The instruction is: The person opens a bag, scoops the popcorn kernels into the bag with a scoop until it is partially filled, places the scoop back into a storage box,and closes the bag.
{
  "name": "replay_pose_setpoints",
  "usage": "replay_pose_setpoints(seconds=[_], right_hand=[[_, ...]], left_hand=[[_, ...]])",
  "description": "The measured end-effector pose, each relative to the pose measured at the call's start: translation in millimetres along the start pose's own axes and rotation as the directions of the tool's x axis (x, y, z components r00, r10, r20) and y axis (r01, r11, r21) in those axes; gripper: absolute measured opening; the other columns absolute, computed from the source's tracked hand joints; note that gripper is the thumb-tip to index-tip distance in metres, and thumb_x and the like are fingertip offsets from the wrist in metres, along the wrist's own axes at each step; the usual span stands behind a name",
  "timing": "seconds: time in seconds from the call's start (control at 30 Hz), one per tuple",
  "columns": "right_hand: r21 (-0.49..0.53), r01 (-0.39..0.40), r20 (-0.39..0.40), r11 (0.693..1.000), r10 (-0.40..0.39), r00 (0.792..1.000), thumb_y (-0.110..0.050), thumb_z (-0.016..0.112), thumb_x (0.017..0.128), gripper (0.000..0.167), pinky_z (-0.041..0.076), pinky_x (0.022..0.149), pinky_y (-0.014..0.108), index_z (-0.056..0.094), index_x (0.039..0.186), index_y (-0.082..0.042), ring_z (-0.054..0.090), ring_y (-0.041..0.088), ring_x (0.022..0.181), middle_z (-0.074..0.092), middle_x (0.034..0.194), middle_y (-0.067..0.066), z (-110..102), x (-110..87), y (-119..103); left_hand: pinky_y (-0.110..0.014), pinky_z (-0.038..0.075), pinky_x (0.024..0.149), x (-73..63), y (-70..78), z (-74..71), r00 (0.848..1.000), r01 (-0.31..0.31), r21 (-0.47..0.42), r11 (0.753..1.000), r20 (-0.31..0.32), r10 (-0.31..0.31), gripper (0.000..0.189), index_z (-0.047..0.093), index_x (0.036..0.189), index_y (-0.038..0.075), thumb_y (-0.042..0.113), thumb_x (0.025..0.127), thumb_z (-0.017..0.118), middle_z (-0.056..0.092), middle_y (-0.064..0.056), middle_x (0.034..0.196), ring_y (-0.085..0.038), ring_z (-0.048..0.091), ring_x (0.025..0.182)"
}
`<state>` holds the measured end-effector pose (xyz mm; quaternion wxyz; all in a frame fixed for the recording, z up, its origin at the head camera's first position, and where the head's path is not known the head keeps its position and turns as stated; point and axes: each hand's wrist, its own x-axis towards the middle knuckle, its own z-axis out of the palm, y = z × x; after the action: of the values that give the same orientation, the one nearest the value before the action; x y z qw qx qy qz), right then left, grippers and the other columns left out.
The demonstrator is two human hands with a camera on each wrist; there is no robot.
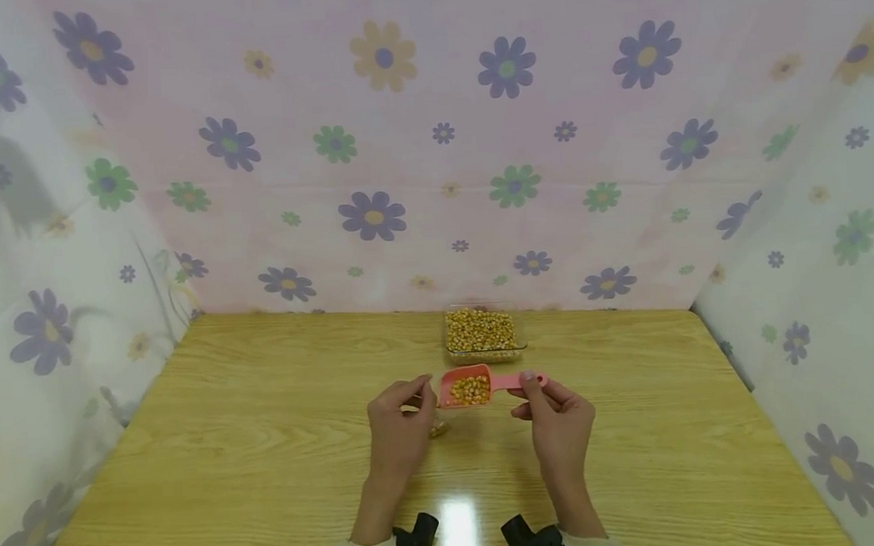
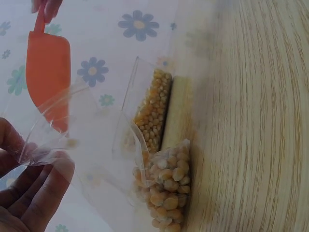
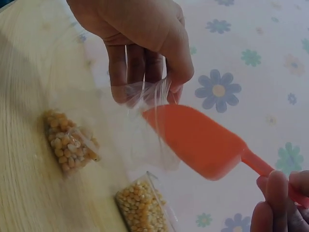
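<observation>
My right hand (image 1: pixel 564 424) pinches the handle of a coral-red scoop (image 1: pixel 492 384), whose bowl carries yellow corn kernels (image 1: pixel 470 390). With thumb and fingers my left hand (image 1: pixel 401 430) pinches the rim of a clear plastic bag (image 2: pixel 104 140). The scoop's tip lies at the bag's mouth, seen through the film in both wrist views. Corn kernels (image 3: pixel 70 145) fill the bottom of the bag, close to the tabletop. Whether the bag's bottom touches the table cannot be told.
A clear rectangular container (image 1: pixel 487 357) full of corn kernels stands on the wood-grain table (image 1: pixel 280 416), behind the scoop. Flower-patterned cloth (image 1: pixel 445 155) hangs at the back and both sides. Black wrist mounts (image 1: pixel 415 536) sit by the sleeves.
</observation>
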<state>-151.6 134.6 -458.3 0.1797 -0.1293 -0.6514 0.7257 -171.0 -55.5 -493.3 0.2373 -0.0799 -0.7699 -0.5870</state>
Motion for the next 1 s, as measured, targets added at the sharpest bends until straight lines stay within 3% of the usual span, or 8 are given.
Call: replay_pose_setpoints(seconds=[0.2,0.5,0.87,1.0], right_hand=[[-0.039,0.139,0.004,0.99,-0.139,0.99,-0.019,0.074,0.095,0.028,0.061,0.059,0.027,0.077,0.101,0.009,0.068,0.011,0.052,0.077,0.079,0.011,2.9,-7.3,-4.9],[-0.093,0.281,0.05,0.955,-0.277,0.96,-0.009,0.074,0.094,0.016,0.059,0.055,0.026,0.079,0.097,0.007,0.068,0.011,0.053,0.076,0.082,0.02,6.3,-15.8,-13.2],[-0.092,0.32,0.121,0.943,-0.308,0.944,-0.007,0.075,0.092,0.013,0.057,0.052,0.024,0.079,0.094,0.005,0.067,0.012,0.054,0.076,0.084,0.021,9.8,-24.4,-21.2],[-0.1,0.348,0.136,0.932,-0.334,0.933,-0.006,0.076,0.091,0.012,0.056,0.051,0.023,0.08,0.095,0.005,0.067,0.01,0.054,0.076,0.083,0.02,11.2,-27.6,-22.7]], left_hand=[[-0.022,0.058,0.055,-0.7,3.5,0.4,1.0,-0.014,0.012,1.0,0.013,0.014,0.018,0.08,0.106,0.001,-0.002,0.093,0.067,0.073,-0.006,0.083,-0.017,0.07,0.069],[-0.021,0.058,0.055,0.1,4.0,1.0,0.999,-0.053,0.035,0.998,0.005,0.052,0.018,0.08,0.104,0.001,-0.003,0.092,0.067,0.073,-0.005,0.081,-0.016,0.07,0.068],[-0.02,0.057,0.055,2.6,5.2,0.5,0.998,-0.058,0.044,0.997,-0.003,0.058,0.017,0.08,0.102,-0.004,-0.005,0.091,0.067,0.073,-0.007,0.079,-0.017,0.07,0.068],[-0.021,0.058,0.055,2.0,5.7,-0.2,0.999,-0.032,0.035,0.999,-0.007,0.033,0.017,0.08,0.102,-0.004,-0.004,0.091,0.067,0.073,-0.007,0.079,-0.018,0.07,0.068]])
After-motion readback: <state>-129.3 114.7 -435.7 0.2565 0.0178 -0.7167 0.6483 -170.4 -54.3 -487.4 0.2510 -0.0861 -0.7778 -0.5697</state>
